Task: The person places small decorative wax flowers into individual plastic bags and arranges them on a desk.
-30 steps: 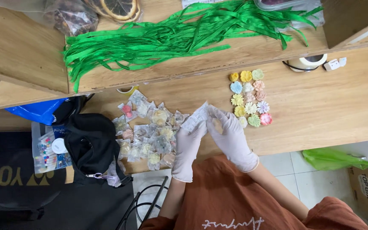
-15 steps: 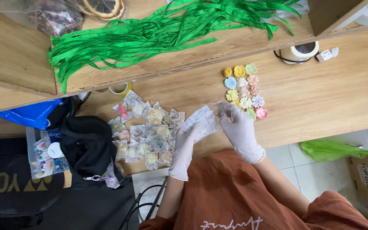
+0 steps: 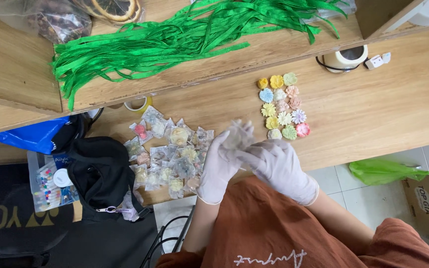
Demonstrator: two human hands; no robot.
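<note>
- while both gloved hands meet near the worktop (image 3: 383, 114) edge, the left hand (image 3: 218, 166) and right hand (image 3: 277, 166) have their fingers closed together on one small clear packet (image 3: 238, 135), held up just above the wood.
- a second ago the hands sat lower and closer to the person; now they have lifted and the packet is pinched between both sets of fingertips, so the packet looks to be mid-handling, not yet set down.
- a heap of similar wrapped packets (image 3: 167, 154) lies just left of the hands.
- bare pastel flower pieces (image 3: 281, 106) sit in neat rows to the right, apart from the hands.
- green ribbon strips (image 3: 175, 39) spread across the far shelf; a black bag (image 3: 100, 173) rests far left.
</note>
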